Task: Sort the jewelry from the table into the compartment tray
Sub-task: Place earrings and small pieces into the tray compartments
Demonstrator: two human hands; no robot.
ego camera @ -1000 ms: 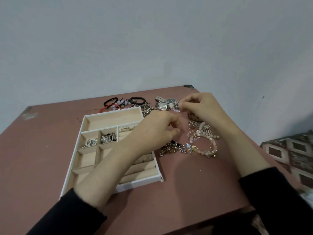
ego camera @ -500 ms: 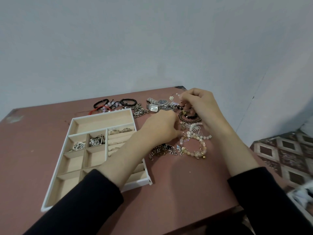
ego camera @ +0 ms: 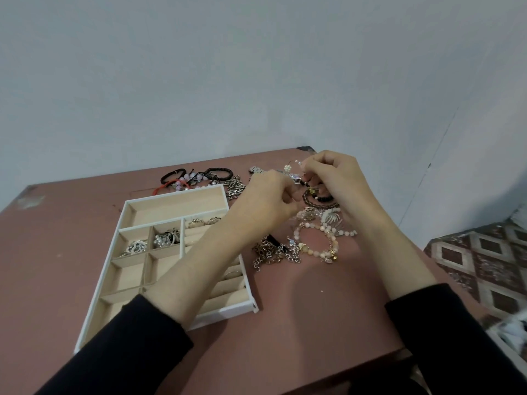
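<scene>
A white compartment tray (ego camera: 129,206) lies on the left of the brown table (ego camera: 313,323); silver pieces sit in two small cells and rings in a roll slot. My right hand (ego camera: 338,181) pinches a thin wire bracelet with pearl beads and a flower charm (ego camera: 289,168), lifted above the far pile. My left hand (ego camera: 268,202) is closed beside it, fingertips at the same bracelet's lower part. Under and near the hands lie a pink bead bracelet (ego camera: 322,243), metal chains (ego camera: 269,252) and a dark beaded bracelet (ego camera: 319,198).
Black, red and lilac cord bracelets (ego camera: 194,178) lie behind the tray. A silver watch (ego camera: 256,169) peeks out past my left hand. The table's right edge drops to a patterned floor (ego camera: 484,260). A grey wall stands close behind.
My right hand has lifted the pearl wire bracelet off the far pile. My left hand rose from the chains toward it. The camera swung slightly.
</scene>
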